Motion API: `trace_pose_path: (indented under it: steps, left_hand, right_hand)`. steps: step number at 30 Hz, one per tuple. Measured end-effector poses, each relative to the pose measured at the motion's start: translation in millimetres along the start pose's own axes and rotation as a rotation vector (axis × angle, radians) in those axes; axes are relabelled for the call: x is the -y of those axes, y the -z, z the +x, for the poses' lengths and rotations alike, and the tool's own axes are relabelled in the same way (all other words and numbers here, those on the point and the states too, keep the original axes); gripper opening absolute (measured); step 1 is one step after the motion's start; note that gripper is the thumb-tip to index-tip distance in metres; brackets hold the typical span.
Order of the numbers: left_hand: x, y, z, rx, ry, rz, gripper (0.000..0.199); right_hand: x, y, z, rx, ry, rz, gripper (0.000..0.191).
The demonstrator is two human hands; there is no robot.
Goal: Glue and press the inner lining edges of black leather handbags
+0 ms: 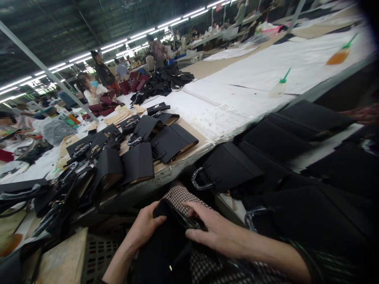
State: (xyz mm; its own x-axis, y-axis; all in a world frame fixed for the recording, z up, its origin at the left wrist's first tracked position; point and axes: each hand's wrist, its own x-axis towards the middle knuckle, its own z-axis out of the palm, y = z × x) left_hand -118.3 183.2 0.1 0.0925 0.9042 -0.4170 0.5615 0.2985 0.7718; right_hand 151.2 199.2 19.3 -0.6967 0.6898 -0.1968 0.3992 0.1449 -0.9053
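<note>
A black bag (166,244) lies on a lap covered in checked cloth (180,193). My left hand (146,225) grips its upper left edge, thumb on the near face and fingers behind. On the other side my right hand (216,228) holds the bag's opening edge between thumb and fingers; the fingertips are partly hidden by the dark material. A black bag with a plastic-wrapped handle (229,167) rests just beyond my right hand.
Several black bags (137,161) crowd the table's near edge at left. More bags (314,217) are piled at right. Bottles with green nozzles (278,88) stand on the white table (237,90). A plastic crate (99,256) sits low left. People work farther back.
</note>
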Motion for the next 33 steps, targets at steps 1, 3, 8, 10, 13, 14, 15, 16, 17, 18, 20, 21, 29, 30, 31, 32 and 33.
trace_pose_path:
  steps: [1,3,8,10,13,14,15,16,17,18,20,21,29,30,31,32,33]
  left_hand:
    - [-3.0,5.4,-4.9,0.015,-0.007,-0.012,0.032]
    - [-11.0,18.6,-18.3,0.074,0.001,-0.052,0.028]
    - [-27.0,39.1,-50.0,0.428,0.173,-0.172,0.029]
    - [-25.6,36.4,-51.8,0.434,0.149,-0.106,0.027]
    - [-17.6,25.8,-46.0,0.354,0.118,-0.124,0.039]
    - [-14.8,22.2,-43.5,0.339,0.122,-0.171,0.047]
    - [-12.6,19.2,-41.2,0.331,0.128,-0.215,0.054]
    - [-10.9,16.8,-39.1,0.327,0.13,-0.248,0.057]
    - [-9.8,15.0,-37.2,0.325,0.131,-0.268,0.057]
    - [-9.2,13.8,-35.5,0.325,0.132,-0.281,0.054]
    - [-8.8,12.7,-32.4,0.327,0.136,-0.302,0.048]
    - [-8.6,12.6,-31.1,0.332,0.131,-0.31,0.046]
    - [-5.1,14.3,-30.7,0.356,0.123,-0.381,0.04]
    - [-4.8,14.4,-31.4,0.356,0.122,-0.386,0.04]
    - [-4.7,14.5,-32.0,0.358,0.12,-0.389,0.04]
    - [-4.6,14.4,-32.5,0.359,0.117,-0.39,0.04]
    - [-4.5,14.1,-32.9,0.359,0.118,-0.392,0.039]
  right_hand:
    - [-1.8,7.7,1.0,0.001,0.017,0.019,0.066]
    - [-6.0,27.3,2.1,0.039,0.061,0.061,0.06]
    - [-32.2,61.6,12.4,0.359,0.071,0.34,0.063]
    - [-44.1,60.3,19.9,0.417,0.066,0.351,0.052]
    - [-53.6,51.2,29.0,0.355,0.069,0.264,0.043]
    - [-54.6,48.3,31.2,0.334,0.089,0.253,0.043]
    - [-55.1,45.8,33.1,0.323,0.112,0.262,0.043]
    - [-55.6,43.6,34.9,0.317,0.129,0.282,0.043]
    - [-56.2,41.5,36.5,0.315,0.128,0.305,0.042]
    - [-57.2,39.5,38.0,0.315,0.108,0.33,0.042]
    - [-59.8,35.1,40.8,0.314,0.028,0.385,0.044]
    - [-60.9,32.9,41.9,0.314,-0.012,0.411,0.045]
    - [-57.9,21.9,44.8,0.258,-0.114,0.501,0.039]
    - [-57.4,21.1,44.7,0.245,-0.121,0.495,0.039]
    - [-57.0,20.4,44.6,0.232,-0.127,0.488,0.039]
    - [-56.6,19.6,44.4,0.221,-0.131,0.483,0.039]
    - [-56.3,18.9,44.0,0.21,-0.134,0.478,0.039]
